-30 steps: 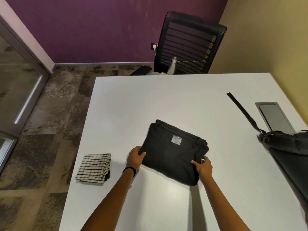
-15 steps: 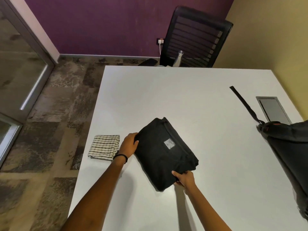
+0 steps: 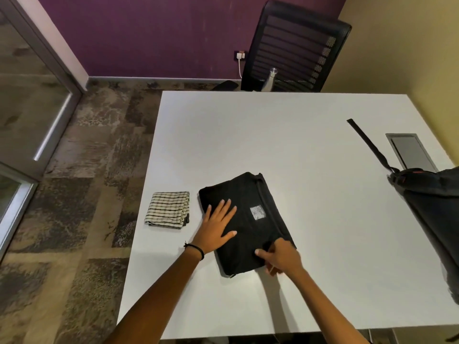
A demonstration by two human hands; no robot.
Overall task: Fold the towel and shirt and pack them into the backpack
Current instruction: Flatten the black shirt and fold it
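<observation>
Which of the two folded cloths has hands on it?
The black shirt: left hand flat on it, right hand gripping its corner. The checked towel alongside lies untouched.

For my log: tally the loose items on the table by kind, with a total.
Folded cloth items: 2 (black shirt, checked towel)
Bags: 1 (backpack)
Total: 3
</observation>
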